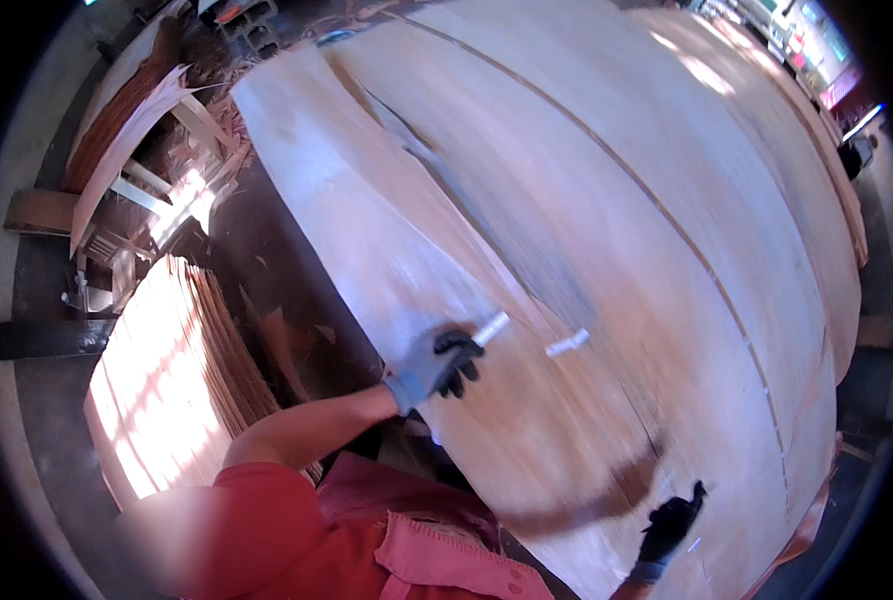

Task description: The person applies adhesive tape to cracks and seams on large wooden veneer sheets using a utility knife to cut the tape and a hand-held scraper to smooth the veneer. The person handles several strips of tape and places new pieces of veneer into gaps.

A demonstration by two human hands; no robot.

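My left hand (438, 366), in a grey-blue glove with black fingers, is over the left part of a large pale wood veneer sheet (526, 430). Its fingers are curled, and a short white tape strip (491, 328) sticks out from the fingertips. Another white strip (567, 343) lies on the veneer just to the right, at the lower end of a long overlapping seam. Lower right, my right hand (671, 522) in a dark glove hovers near the sheet, a finger stretched out and nothing visible in it. A tiny white scrap (694, 545) is beside it.
Left of the sheet stands a stack of veneer (156, 390) in bright sunlight. Behind it, more bent sheets (131, 130) rest by a wooden frame, with scraps on the dark floor. A long dark line (656, 200) crosses the layered sheets on the right.
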